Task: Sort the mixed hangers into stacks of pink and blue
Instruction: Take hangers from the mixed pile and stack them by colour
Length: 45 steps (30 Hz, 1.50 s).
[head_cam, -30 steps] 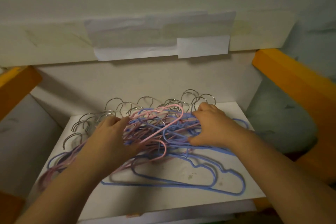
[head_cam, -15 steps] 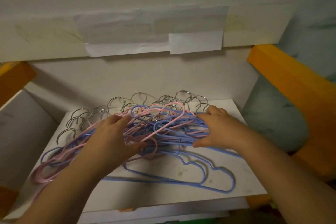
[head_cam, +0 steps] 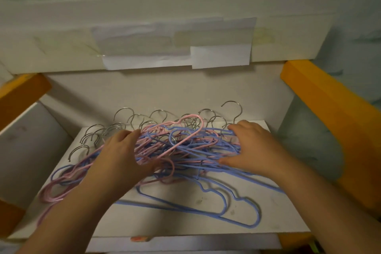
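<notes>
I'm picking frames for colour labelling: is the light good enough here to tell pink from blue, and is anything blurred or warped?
Head view: dim, warm, even light, no glare; pink and blue read apart in the hanger pile. Soft shadows lie under the left hand and right hand. Both hands and the metal hooks are slightly soft. The wide lens bows the orange rails at the edges.

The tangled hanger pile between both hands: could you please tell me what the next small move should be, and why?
Probably lift out the pink hanger arching on top of the pile. It lies uppermost and looks least entangled. The left hand and right hand only clasp the pile's sides, where pink and blue wires are interwoven, and no separate pink stack exists yet; two blue hangers already lie apart in front.
</notes>
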### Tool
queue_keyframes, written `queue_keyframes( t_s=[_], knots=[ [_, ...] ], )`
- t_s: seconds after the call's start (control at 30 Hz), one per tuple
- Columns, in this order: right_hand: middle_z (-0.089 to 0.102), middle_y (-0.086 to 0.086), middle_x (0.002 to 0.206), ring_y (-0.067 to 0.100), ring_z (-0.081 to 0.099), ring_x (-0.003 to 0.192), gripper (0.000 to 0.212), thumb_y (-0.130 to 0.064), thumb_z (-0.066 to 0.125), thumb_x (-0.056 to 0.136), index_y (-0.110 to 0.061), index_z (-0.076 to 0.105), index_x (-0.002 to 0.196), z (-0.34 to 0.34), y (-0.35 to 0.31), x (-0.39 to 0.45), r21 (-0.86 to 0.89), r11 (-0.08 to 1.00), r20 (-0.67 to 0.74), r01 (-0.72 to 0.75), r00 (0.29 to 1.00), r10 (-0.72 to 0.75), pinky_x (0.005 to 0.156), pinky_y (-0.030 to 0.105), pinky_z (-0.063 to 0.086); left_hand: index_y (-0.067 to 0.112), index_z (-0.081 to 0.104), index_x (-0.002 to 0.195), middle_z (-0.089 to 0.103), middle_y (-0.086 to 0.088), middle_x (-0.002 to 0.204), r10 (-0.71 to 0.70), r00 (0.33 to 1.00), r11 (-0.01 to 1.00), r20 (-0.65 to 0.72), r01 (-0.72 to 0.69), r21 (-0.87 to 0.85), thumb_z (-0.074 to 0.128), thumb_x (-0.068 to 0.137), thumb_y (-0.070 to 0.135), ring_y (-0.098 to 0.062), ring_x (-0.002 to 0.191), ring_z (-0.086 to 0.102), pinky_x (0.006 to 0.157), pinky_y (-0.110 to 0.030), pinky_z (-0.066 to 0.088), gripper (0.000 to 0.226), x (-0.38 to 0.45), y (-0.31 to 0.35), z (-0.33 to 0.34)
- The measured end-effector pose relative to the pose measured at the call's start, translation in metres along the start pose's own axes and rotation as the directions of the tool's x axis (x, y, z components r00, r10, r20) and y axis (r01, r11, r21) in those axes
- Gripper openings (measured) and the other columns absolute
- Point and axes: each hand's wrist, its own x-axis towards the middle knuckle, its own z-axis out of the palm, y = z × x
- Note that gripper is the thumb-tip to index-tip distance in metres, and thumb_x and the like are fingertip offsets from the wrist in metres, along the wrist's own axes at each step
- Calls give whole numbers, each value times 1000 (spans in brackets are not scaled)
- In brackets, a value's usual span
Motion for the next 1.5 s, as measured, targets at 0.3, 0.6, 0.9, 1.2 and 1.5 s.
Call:
queue_keyframes(
  t_s=[0.3, 0.6, 0.9, 1.2, 1.5],
  knots=[
    [51, -10, 109, 15, 51, 105, 76, -79, 62, 58, -36, 50, 120, 12, -40, -3, 56, 980, -61, 189, 981, -186, 86, 33, 46, 35, 34, 143, 40, 8, 139, -148, 989, 989, -3, 148, 13, 68, 67, 66, -12, 122, 37, 98, -35, 42, 89, -64, -4, -34],
    [41, -10, 137, 14, 37, 129, 94, -80, 60, 63, -32, 38, 141, 12, -154, -27, 30, 938, 32, 345, 938, -346, 105, 34, 38, 40, 33, 142, 34, 15, 135, -285, 950, 954, -130, 295, 62, 72, 62, 68, -7, 118, 38, 91, -27, 46, 94, -170, -50, -95],
    [40, -13, 134, 12, 37, 126, 95, -84, 54, 61, -35, 36, 140, 16, -314, -85, 14, 893, 62, 451, 891, -451, 104, 34, 39, 38, 37, 140, 35, 19, 128, -415, 883, 904, -218, 427, 10, 72, 61, 66, 1, 110, 35, 94, -25, 42, 91, -306, -161, -170],
    [45, -13, 124, 11, 42, 116, 96, -85, 53, 59, -33, 42, 138, 39, -469, -111, -11, 839, 6, 543, 840, -543, 96, 35, 44, 36, 42, 138, 42, 10, 126, -583, 773, 802, -251, 597, -21, 73, 60, 67, -9, 116, 40, 94, -30, 40, 89, -400, -289, -208],
    [46, -11, 113, 12, 44, 109, 89, -86, 50, 60, -33, 45, 130, 112, -601, -52, -18, 807, 26, 591, 807, -590, 89, 30, 43, 41, 31, 141, 36, 17, 129, -660, 719, 744, -216, 665, -61, 64, 59, 76, -7, 119, 39, 96, -34, 46, 95, -378, -423, -212]
  ],
)
